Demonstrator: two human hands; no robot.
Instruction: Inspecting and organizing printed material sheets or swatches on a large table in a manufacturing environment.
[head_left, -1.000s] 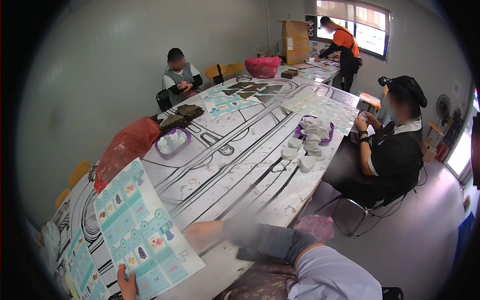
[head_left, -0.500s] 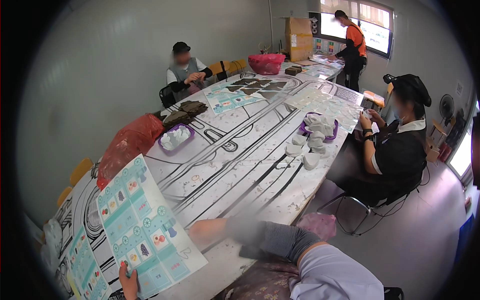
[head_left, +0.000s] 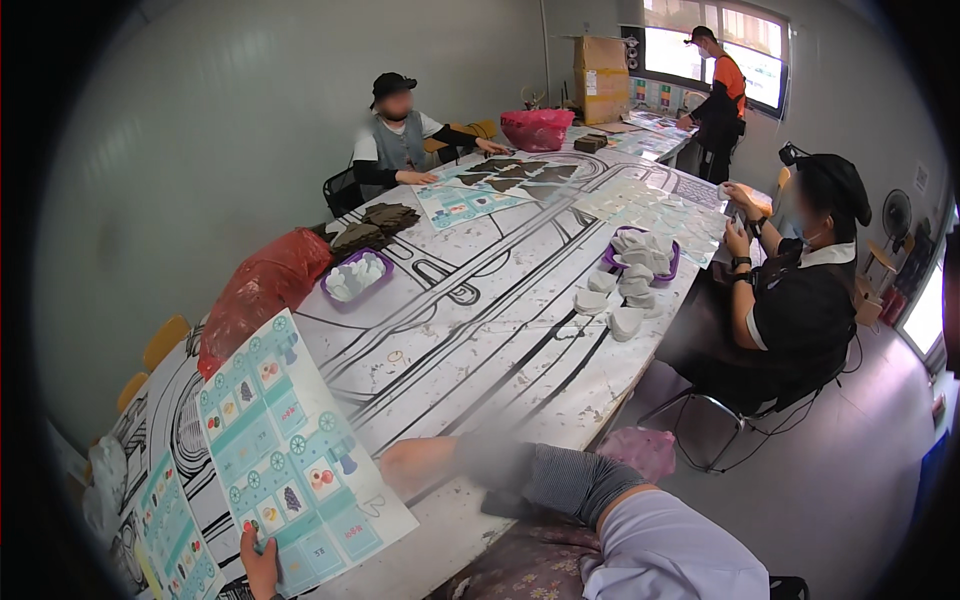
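Sheet (head_left: 315, 465) up over the near left of the table (head_left: 465, 335), lower edge pinched in my nearly closed left hand (head_left: 260, 562), probably to turn its print my way; right hand (head_left: 408, 466) blurred over the table, grip I can't tell.

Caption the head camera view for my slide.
Left hand holding a teal-and-white printed paper sheet over a white, black-lined table, a red plastic bag beyond.
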